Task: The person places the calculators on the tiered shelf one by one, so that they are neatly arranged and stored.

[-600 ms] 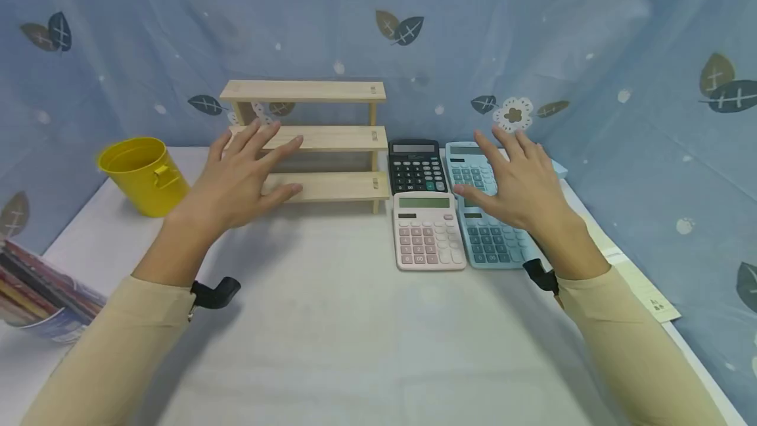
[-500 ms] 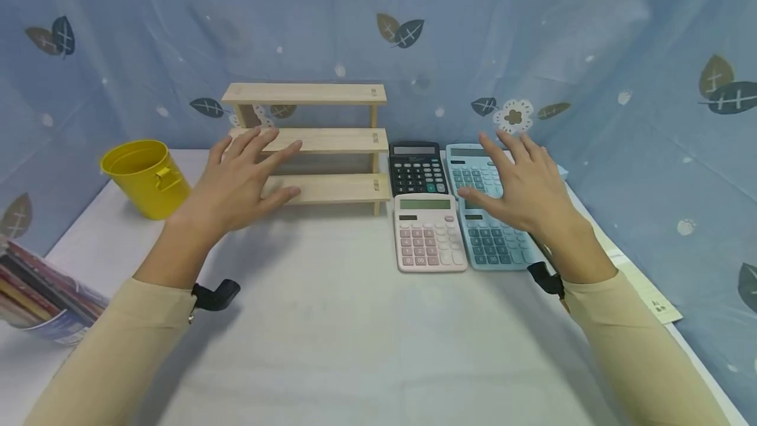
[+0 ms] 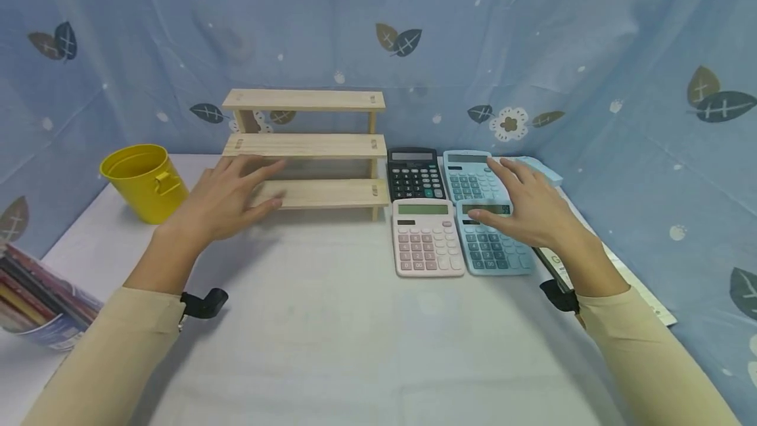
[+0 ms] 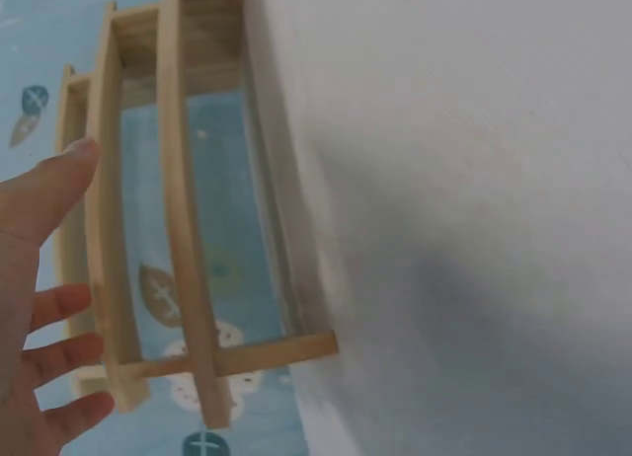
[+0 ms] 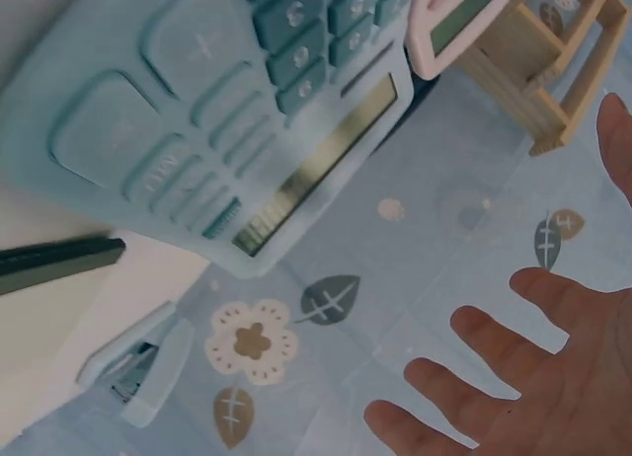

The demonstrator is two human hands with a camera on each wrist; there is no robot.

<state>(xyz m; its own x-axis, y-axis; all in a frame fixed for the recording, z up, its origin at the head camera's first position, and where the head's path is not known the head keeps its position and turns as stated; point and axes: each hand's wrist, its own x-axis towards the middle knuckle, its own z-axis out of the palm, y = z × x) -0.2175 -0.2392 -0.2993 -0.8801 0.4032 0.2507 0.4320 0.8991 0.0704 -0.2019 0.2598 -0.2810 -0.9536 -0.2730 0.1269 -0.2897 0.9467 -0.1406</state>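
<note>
Both hands are out over the table and neither holds a thing. The left hand [image 3: 221,199], left of centre in the head view, is flat with fingers spread and straight, its fingertips at the lowest plank of the wooden rack [image 3: 307,146]; whether they touch the wood I cannot tell. The left wrist view shows those fingers [image 4: 44,308] loose beside the pale, unfinished slats [image 4: 188,229].

The right hand [image 3: 532,206], right of centre, is just as relaxed, fingers splayed above the near blue calculator [image 3: 487,242], thumb tip by its display. From the right wrist view, the palm hangs clear of the keys [image 5: 227,111], smooth rounded plastic.

A second blue calculator [image 3: 470,176] lies behind it, toward the backdrop. Left of the pair sit a pink calculator [image 3: 427,236] and, behind that, a black calculator [image 3: 415,173], all four flat rectangles packed edge to edge. Far left stands a glossy yellow bucket [image 3: 142,181], cylindrical, well apart from the hands. A stack of books [image 3: 41,304] fills the lower left corner.
</note>
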